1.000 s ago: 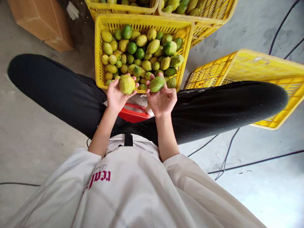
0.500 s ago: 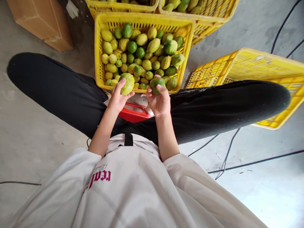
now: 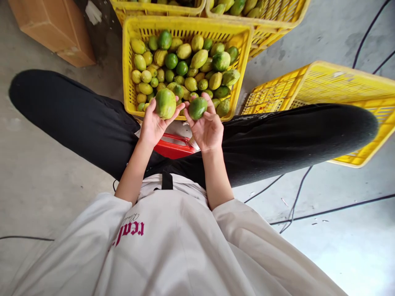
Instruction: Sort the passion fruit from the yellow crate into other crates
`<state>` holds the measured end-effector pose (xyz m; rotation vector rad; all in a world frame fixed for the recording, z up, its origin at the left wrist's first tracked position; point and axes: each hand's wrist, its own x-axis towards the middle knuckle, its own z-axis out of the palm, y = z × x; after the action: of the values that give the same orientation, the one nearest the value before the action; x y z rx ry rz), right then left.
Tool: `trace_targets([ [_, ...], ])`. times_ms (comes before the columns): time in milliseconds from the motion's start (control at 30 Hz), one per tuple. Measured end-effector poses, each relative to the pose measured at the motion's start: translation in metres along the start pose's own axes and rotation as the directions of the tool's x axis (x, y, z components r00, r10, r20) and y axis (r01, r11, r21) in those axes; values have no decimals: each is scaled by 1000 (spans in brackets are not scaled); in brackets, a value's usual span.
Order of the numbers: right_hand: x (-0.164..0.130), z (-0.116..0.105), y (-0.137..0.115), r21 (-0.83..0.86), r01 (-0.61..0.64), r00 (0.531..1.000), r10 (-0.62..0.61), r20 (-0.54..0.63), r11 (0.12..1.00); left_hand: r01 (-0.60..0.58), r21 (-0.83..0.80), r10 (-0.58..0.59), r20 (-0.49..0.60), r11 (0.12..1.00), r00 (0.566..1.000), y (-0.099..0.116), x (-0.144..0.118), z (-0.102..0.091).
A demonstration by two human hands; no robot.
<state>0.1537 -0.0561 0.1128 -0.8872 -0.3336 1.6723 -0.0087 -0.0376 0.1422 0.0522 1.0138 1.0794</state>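
Observation:
In my left hand (image 3: 153,126) rests a large yellow-green lemon (image 3: 166,104), held between the thumb and fingers. My right hand (image 3: 208,127) grips a smaller, darker green lemon (image 3: 198,108) by its fingertips. The two fruits are side by side, a little apart, over the near edge of a yellow plastic crate (image 3: 131,28). Inside that crate lie many loose lemons (image 3: 184,51), from yellow to deep green. My hands cover part of the crate's near rim and some of the fruit behind it.
More yellow crates with fruit (image 3: 259,24) stand behind. An overturned-looking yellow crate (image 3: 277,96) sits at the right, partly behind my leg. A cardboard box (image 3: 55,28) is at the upper left. Between my legs is a red plastic thing (image 3: 173,150). Black cables (image 3: 333,213) cross the floor.
Both lemons have been turned in my fingers and show other sides. The right lemon has shifted slightly left, toward the other one, and my fingers have spread more around both.

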Motion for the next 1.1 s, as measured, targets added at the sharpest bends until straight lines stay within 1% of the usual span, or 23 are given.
trace_targets([
  [133,-2,3,0,-102,3,1000,-3,-6,995,-59,59,62,-47,996,997,-7,-1,-3],
  [200,-4,4,-1,-125,4,1000,-7,-24,992,-63,89,67,-42,994,997,-9,-1,-6],
  [300,-6,4,0,-114,2,1000,-5,-24,993,-55,110,56,-7,992,998,-10,-2,-8],
  [400,-7,4,1,-81,2,999,-5,-36,997,-33,118,36,-22,993,999,-8,-2,-7],
  [500,-7,8,1,-79,34,996,-40,-80,996,9,124,-7,-22,992,1000,-5,-2,-5],
  [600,-7,14,0,-93,22,994,-32,-106,995,31,87,-32,10,996,999,-1,-3,-1],
  [700,-7,16,0,-81,1,997,-7,-80,997,9,24,-10,22,1000,1000,1,-4,0],
  [800,-6,13,1,-86,33,999,-36,-37,996,-25,49,24,19,998,1000,-2,-5,-3],
  [833,-6,11,1,-87,49,999,-51,-18,995,-47,63,45,37,997,998,-3,-5,-4],
  [900,-5,8,3,-83,68,998,-66,26,994,-93,81,83,117,992,990,-7,-5,-6],
  [967,-4,6,5,-87,62,996,-57,64,994,-114,95,95,186,989,978,-10,-5,-7],
  [1033,-3,5,6,-104,46,996,-38,75,994,-113,107,89,207,988,974,-12,-4,-7],
  [1100,-3,6,7,-121,44,997,-36,69,992,-139,96,117,202,986,972,-13,-3,-6],
])
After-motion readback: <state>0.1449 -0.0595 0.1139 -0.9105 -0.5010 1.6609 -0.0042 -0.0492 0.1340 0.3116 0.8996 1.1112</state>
